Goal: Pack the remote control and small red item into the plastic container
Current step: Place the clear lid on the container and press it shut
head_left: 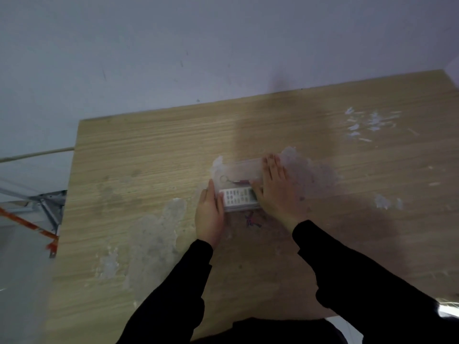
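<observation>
A clear plastic container (239, 168) stands on the wooden table (139, 157), near its middle. Inside it lies a white remote control (239, 197) along the near side. Behind the remote lies a small red item (239, 181) with a metal key ring. My left hand (210, 212) presses flat against the container's left end. My right hand (275, 192) lies over its right end, fingers stretched along the wall and covering the remote's right tip. Whether a lid is on the container is unclear in the blur.
The tabletop has worn, whitish patches of peeled surface at the left front and far right. A small coloured scribble (250, 222) marks the table just in front of the container. A wall runs behind the table. A metal frame with an orange bar (32, 225) stands to the left.
</observation>
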`<state>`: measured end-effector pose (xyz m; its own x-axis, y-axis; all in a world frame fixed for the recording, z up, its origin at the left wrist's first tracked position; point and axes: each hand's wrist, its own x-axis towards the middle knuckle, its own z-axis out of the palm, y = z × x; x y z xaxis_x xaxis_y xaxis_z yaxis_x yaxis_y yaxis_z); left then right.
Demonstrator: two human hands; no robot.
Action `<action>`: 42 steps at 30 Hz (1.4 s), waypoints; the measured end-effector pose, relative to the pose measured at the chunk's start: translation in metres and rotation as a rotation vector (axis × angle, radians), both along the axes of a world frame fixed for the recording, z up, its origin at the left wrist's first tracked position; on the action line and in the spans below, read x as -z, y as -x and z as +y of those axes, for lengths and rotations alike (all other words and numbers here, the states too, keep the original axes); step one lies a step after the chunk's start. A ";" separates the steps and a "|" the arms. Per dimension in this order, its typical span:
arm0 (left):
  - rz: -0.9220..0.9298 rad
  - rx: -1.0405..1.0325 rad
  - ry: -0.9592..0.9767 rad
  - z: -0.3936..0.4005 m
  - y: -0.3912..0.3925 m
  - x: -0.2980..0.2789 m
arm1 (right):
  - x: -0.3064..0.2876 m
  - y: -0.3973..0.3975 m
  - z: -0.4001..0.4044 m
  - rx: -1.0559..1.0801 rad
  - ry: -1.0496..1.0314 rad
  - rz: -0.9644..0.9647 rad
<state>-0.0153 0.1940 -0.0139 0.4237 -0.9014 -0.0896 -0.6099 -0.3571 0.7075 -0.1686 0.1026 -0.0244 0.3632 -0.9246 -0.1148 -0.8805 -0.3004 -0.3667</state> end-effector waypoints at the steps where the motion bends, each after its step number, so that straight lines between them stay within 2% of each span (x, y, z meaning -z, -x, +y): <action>1: 0.002 0.005 0.000 -0.001 0.000 0.000 | -0.001 -0.001 0.001 0.004 0.002 0.010; 7: 0.042 0.053 0.014 -0.025 -0.004 -0.008 | -0.007 -0.003 -0.001 0.010 -0.037 0.055; 12: 0.009 0.099 0.000 -0.032 -0.004 -0.009 | -0.005 0.003 0.007 0.006 -0.018 -0.011; 18: -0.231 0.124 -0.079 -0.023 0.001 0.000 | 0.005 0.003 0.013 0.033 -0.003 -0.022; 27: -0.436 0.215 -0.133 -0.036 -0.004 0.003 | 0.003 0.002 0.010 0.006 0.008 0.032; 32: -0.463 0.435 -0.113 -0.047 -0.006 0.007 | -0.008 -0.004 -0.006 -0.033 -0.022 0.091; 37: -0.453 0.451 -0.086 -0.043 -0.009 0.005 | -0.007 -0.007 -0.014 -0.066 -0.026 0.074; 42: -0.448 0.426 -0.050 -0.039 -0.009 0.008 | -0.003 -0.001 -0.014 -0.077 0.013 -0.028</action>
<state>-0.0060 0.1546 -0.0215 0.0341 -0.9989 -0.0329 -0.9401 -0.0433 0.3382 -0.1671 0.0888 -0.0212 0.4360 -0.8952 -0.0922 -0.8443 -0.3714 -0.3863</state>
